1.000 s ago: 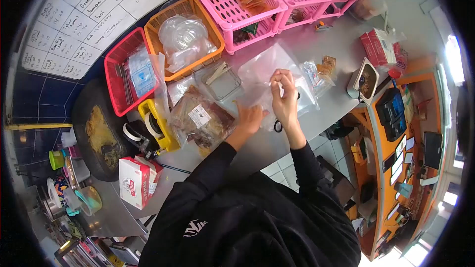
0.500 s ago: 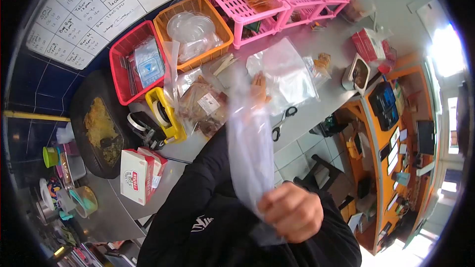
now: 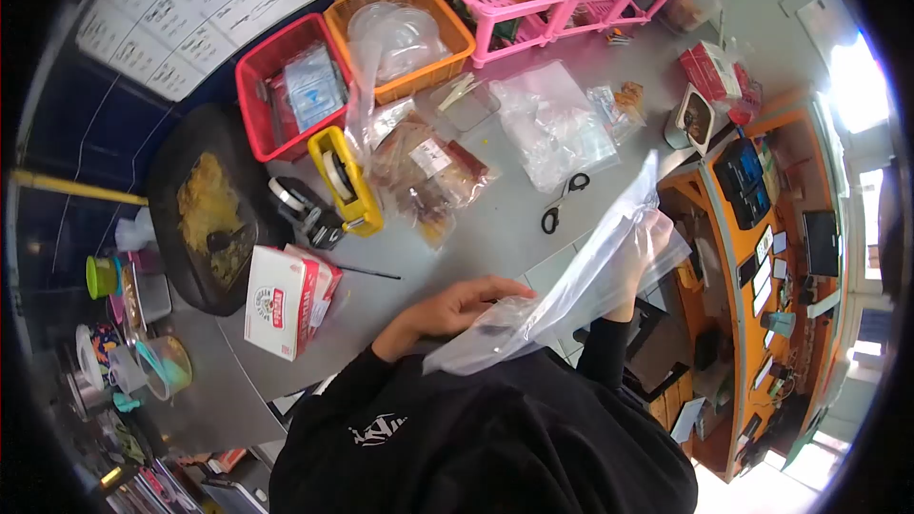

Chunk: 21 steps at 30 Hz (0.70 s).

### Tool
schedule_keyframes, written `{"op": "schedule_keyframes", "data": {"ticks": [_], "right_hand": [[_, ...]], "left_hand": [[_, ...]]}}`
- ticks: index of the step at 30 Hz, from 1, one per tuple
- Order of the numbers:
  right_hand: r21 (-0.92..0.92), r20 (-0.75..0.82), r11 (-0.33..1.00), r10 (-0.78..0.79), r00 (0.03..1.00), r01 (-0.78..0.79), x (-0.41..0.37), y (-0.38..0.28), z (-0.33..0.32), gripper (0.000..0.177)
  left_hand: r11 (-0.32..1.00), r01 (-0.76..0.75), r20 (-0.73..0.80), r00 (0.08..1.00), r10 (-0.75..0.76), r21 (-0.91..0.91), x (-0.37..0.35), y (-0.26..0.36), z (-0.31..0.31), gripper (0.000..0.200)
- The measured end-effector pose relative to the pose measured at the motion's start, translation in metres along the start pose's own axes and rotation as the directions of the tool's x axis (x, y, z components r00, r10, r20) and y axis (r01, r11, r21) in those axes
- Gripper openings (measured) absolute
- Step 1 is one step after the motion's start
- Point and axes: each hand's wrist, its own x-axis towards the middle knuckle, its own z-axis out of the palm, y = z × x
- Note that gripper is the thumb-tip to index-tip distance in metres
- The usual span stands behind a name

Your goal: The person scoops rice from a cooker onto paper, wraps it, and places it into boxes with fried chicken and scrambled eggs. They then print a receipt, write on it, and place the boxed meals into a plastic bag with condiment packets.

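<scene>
A long clear plastic bag (image 3: pixel 581 271) stretches slantwise in front of my body. Its upper end is gripped by my right hand (image 3: pixel 652 238), whose fingers show partly through the film. My left hand (image 3: pixel 459 307) is at the lower part of the bag, its fingers closed on the near edge and partly covered by plastic. On the counter beyond lies a stack of clear plastic bags (image 3: pixel 557 124), its top rumpled. Black-handled scissors (image 3: pixel 564 203) rest just in front of that stack. A labelled plastic pack of brown food (image 3: pixel 428 167) sits to their left.
A yellow tape dispenser (image 3: pixel 347 181), a red basket (image 3: pixel 249 100) and an orange basket (image 3: pixel 457 48) stand at the left and back. Pink racks (image 3: pixel 533 19) line the back. A red-and-white box (image 3: pixel 278 303) is beside the black container (image 3: pixel 176 257). A metal container (image 3: pixel 678 128) is at right.
My left hand has come back from the bag stack to the held bag. My right hand has moved up and right, spreading the bag out. The stack's top is now more crumpled.
</scene>
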Motion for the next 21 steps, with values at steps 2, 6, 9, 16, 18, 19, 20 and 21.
{"op": "schedule_keyframes", "data": {"ticks": [2,6,9,16,18,19,20,21], "right_hand": [[-0.128,0.046,0.990,0.071,0.996,-0.065,-0.002,-0.013,0.004,0.020],[-0.201,0.229,0.979,0.003,0.973,0.044,-0.010,-0.029,0.006,0.016],[0.029,0.108,0.999,0.026,0.994,-0.030,-0.039,-0.056,0.022,0.017],[0.195,0.006,0.981,-0.013,1.000,0.011,-0.065,-0.056,0.008,0.016],[0.201,0.003,0.980,0.009,1.000,-0.009,-0.080,-0.063,-0.003,0.017],[0.211,-0.005,0.977,0.021,1.000,-0.020,-0.089,-0.065,-0.011,0.017],[0.226,-0.010,0.974,0.037,0.999,-0.034,-0.100,-0.068,-0.019,0.017],[0.251,-0.029,0.967,0.048,0.998,-0.039,-0.114,-0.069,-0.027,0.017]], "left_hand": [[0.854,-0.225,0.056,0.973,0.225,0.469,-0.010,-0.011,-0.006,0.047],[0.548,-0.264,0.110,0.948,0.298,0.794,-0.039,-0.019,-0.002,0.040],[0.635,-0.224,-0.029,0.932,0.362,0.739,-0.068,-0.021,0.007,0.021],[0.757,-0.554,-0.343,0.826,0.447,-0.346,-0.124,-0.044,0.028,0.074],[0.565,-0.465,-0.154,0.846,0.511,-0.681,-0.134,-0.049,0.030,0.092],[0.451,-0.354,-0.059,0.834,0.549,-0.819,-0.138,-0.054,0.032,0.101],[0.235,-0.254,-0.088,0.833,0.546,-0.938,-0.139,-0.061,0.033,0.121],[0.226,-0.230,-0.094,0.867,0.490,-0.946,-0.138,-0.062,0.033,0.119]]}}
